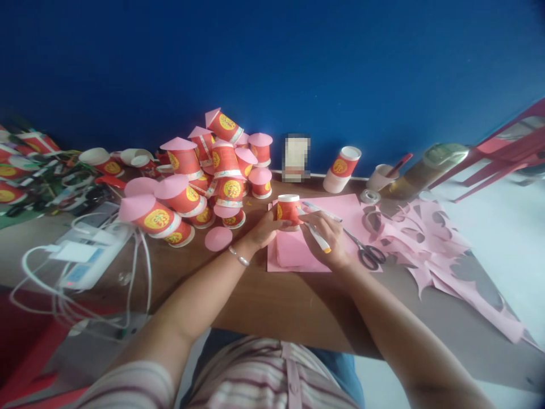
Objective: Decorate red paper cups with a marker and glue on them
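The left hand (272, 222) pinches the left side of a small red paper cup with a white rim and yellow emblem (289, 211), held upright near the middle of the frame, while the right hand (327, 232) grips a white marker with an orange end (317, 237) slanting toward the cup's right wall; whether its upper end touches the cup, I cannot tell. The thin wall could dent if either hand presses too hard, and a slipping marker could streak the cup or the flat pink paper sheets (298, 253) below. Just right of those hands, the black-handled metal scissors (371, 257) lie partly on the pink paper, where a sweep of the right forearm could snag them or drag the jagged pink paper offcuts (430, 230), which reach the surface's right edge. At centre left, the heap of red cups with pink paper cone tops (230, 192) leans in loose tiers, so a bump from the left arm could topple it; looping white cables (147, 264) crowd the lower left. The roomiest stretch is the bare brown wooden surface (264, 301) at lower centre, between the sheets and the near edge by the person's body.
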Action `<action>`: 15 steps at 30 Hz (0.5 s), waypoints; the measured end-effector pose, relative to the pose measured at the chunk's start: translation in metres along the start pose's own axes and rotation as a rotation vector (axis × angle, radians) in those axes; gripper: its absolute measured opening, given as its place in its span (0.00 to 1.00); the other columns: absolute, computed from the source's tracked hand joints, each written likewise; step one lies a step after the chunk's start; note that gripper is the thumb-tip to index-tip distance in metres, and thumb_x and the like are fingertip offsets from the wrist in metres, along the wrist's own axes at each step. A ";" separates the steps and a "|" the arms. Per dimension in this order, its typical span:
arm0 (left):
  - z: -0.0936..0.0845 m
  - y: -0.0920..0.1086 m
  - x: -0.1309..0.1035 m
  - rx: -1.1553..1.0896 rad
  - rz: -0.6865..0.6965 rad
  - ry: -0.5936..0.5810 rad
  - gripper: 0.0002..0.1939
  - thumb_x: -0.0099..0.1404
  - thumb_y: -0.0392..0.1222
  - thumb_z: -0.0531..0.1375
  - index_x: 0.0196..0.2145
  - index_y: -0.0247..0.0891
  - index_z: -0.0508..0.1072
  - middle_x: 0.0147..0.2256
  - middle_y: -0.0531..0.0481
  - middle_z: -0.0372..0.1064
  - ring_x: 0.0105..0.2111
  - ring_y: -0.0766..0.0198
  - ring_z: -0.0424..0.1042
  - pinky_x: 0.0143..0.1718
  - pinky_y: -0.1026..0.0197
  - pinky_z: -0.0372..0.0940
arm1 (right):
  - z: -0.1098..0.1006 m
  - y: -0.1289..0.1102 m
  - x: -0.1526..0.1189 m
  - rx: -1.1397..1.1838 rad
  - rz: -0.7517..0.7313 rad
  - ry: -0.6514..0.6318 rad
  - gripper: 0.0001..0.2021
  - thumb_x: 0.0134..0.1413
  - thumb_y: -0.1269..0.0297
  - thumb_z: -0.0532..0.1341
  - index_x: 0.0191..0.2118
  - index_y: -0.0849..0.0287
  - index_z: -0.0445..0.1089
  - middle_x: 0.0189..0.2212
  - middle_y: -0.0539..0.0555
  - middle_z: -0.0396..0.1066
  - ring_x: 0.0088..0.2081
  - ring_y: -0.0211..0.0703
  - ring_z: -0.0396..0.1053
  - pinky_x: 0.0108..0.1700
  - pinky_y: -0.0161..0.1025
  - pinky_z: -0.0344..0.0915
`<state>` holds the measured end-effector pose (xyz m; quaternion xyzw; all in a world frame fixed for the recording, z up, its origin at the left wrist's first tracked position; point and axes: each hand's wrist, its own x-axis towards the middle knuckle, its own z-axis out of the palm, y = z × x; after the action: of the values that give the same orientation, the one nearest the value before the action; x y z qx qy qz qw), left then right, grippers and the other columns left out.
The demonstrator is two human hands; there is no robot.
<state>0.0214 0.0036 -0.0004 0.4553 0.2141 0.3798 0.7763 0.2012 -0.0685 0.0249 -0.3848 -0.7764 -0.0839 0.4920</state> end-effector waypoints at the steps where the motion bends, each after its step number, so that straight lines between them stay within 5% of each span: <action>1: -0.001 -0.001 0.000 0.006 0.001 -0.005 0.23 0.52 0.41 0.75 0.45 0.35 0.77 0.42 0.44 0.79 0.45 0.51 0.78 0.48 0.52 0.71 | 0.000 0.000 0.000 -0.009 -0.009 -0.007 0.13 0.64 0.72 0.61 0.52 0.54 0.69 0.38 0.55 0.77 0.39 0.46 0.78 0.41 0.44 0.76; 15: 0.001 -0.001 0.000 0.019 0.009 -0.050 0.25 0.52 0.41 0.76 0.47 0.37 0.79 0.46 0.41 0.79 0.49 0.47 0.77 0.53 0.46 0.71 | 0.001 0.001 0.001 -0.060 -0.007 -0.039 0.10 0.66 0.71 0.59 0.50 0.54 0.70 0.37 0.55 0.77 0.38 0.46 0.78 0.39 0.43 0.76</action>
<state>0.0227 0.0032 -0.0007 0.4731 0.1962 0.3698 0.7752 0.2010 -0.0672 0.0249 -0.3982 -0.7843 -0.1014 0.4649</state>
